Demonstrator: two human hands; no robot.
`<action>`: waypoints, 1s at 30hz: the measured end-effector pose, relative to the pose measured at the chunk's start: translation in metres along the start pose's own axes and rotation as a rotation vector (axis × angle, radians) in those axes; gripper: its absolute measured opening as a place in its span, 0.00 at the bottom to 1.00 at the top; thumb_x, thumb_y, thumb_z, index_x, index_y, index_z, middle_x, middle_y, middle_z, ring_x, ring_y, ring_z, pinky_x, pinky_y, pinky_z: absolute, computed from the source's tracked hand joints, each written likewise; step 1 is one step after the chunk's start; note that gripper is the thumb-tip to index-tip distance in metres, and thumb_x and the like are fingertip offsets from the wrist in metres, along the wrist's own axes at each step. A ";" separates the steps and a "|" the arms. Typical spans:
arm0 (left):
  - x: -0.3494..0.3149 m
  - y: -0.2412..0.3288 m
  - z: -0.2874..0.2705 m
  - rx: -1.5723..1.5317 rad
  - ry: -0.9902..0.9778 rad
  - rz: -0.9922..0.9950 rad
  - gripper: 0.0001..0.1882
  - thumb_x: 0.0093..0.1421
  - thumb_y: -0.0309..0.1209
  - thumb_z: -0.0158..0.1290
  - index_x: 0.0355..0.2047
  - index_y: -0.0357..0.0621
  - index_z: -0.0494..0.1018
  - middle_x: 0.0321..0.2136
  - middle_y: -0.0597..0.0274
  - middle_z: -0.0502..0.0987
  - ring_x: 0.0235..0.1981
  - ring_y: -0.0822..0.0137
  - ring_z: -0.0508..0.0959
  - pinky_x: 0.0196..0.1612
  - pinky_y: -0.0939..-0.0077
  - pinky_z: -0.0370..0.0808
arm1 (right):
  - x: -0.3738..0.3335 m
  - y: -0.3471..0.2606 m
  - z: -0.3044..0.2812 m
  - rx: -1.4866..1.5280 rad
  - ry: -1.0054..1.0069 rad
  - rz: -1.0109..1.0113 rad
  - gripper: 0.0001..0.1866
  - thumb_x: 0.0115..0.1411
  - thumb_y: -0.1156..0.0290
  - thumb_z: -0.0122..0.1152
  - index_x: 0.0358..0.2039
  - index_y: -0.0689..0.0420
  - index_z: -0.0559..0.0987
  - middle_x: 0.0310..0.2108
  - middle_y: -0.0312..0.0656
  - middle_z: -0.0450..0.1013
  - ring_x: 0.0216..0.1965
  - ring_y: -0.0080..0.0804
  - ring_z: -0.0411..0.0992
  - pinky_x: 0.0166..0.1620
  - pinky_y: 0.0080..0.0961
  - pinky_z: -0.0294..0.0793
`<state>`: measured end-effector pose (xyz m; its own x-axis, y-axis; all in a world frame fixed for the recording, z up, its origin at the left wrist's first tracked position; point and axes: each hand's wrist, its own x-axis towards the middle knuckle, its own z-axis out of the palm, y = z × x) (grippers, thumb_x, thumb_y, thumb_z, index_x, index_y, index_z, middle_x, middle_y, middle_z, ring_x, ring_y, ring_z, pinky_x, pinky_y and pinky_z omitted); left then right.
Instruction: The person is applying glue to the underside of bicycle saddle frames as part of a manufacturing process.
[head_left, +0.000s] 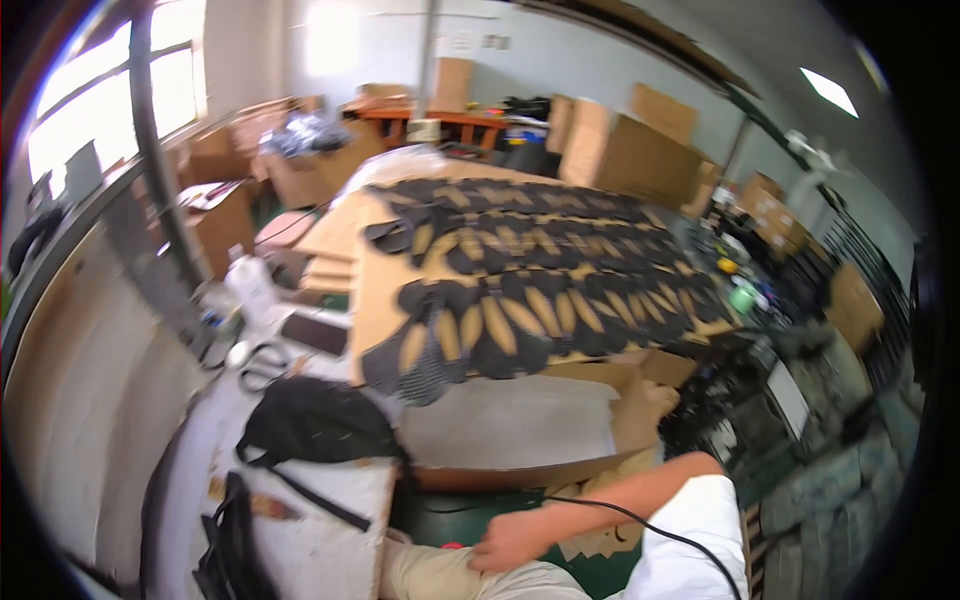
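My right hand [512, 541] rests on the light beige trousers [425, 572] over my leg, its fingers curled in and nothing visible in them. My bare right forearm comes in from a white sleeve [695, 535], with a thin black cable [640, 518] across it. My left hand is out of view. Ahead, an open cardboard box [530, 471] lined with a white sheet [510, 420] stands against a tan table [372, 310]. Several flat, curved black pieces [505, 335] lie on that table in rows, some overhanging its near edge.
Left of the box, a white surface holds a black bag [315, 420], scissors [264, 367], a dark phone-like slab [314, 334] and a white bottle [250, 285]. Cardboard boxes [640, 155] stand behind the table. Dark clutter [720, 385] and bundled greyish fabric [840, 510] fill the right.
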<state>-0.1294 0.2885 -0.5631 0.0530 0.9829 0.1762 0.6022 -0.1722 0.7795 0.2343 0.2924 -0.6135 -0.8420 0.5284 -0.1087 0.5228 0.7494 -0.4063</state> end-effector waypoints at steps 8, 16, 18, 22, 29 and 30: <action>-0.006 0.013 0.008 0.043 0.069 -0.160 0.14 0.64 0.41 0.58 0.33 0.43 0.81 0.24 0.57 0.80 0.26 0.63 0.77 0.32 0.66 0.74 | 0.014 0.039 -0.054 0.033 -0.114 0.432 0.14 0.50 0.65 0.59 0.34 0.59 0.80 0.30 0.53 0.79 0.35 0.55 0.78 0.39 0.49 0.77; -0.005 -0.004 0.013 0.100 0.168 -0.050 0.12 0.60 0.44 0.62 0.31 0.49 0.83 0.25 0.56 0.82 0.26 0.58 0.79 0.32 0.67 0.75 | 0.016 -0.033 0.023 0.342 0.311 0.336 0.09 0.58 0.70 0.56 0.34 0.62 0.80 0.31 0.54 0.77 0.32 0.52 0.76 0.36 0.43 0.74; -0.004 0.001 0.013 0.088 0.181 -0.038 0.12 0.60 0.43 0.62 0.31 0.49 0.83 0.25 0.55 0.82 0.26 0.58 0.79 0.32 0.67 0.75 | 0.013 -0.049 0.024 0.221 0.463 0.352 0.10 0.63 0.69 0.55 0.31 0.62 0.79 0.28 0.54 0.76 0.29 0.53 0.74 0.33 0.43 0.73; -0.002 0.014 0.006 0.049 0.108 -0.038 0.11 0.62 0.40 0.60 0.31 0.46 0.83 0.25 0.55 0.82 0.25 0.58 0.79 0.31 0.66 0.76 | 0.021 -0.067 0.033 0.467 0.698 0.462 0.11 0.64 0.66 0.51 0.31 0.60 0.75 0.29 0.56 0.74 0.32 0.54 0.74 0.35 0.46 0.70; -0.008 -0.004 0.009 -0.081 0.126 0.023 0.13 0.63 0.35 0.59 0.33 0.35 0.80 0.23 0.52 0.79 0.25 0.60 0.77 0.31 0.67 0.76 | 0.035 -0.099 0.016 0.500 0.701 0.468 0.11 0.65 0.66 0.51 0.33 0.60 0.76 0.30 0.54 0.74 0.33 0.52 0.74 0.37 0.42 0.72; -0.011 -0.004 0.007 -0.084 0.124 0.017 0.13 0.63 0.35 0.59 0.33 0.35 0.80 0.23 0.52 0.79 0.25 0.60 0.77 0.31 0.67 0.76 | 0.038 -0.102 0.018 0.474 0.680 0.449 0.11 0.65 0.66 0.51 0.33 0.60 0.76 0.31 0.53 0.74 0.33 0.51 0.74 0.37 0.42 0.73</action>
<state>-0.1269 0.2793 -0.5727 -0.0389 0.9652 0.2588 0.5327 -0.1991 0.8225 0.1470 0.2291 -0.5923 -0.2380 0.9601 0.1470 0.5447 0.2573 -0.7982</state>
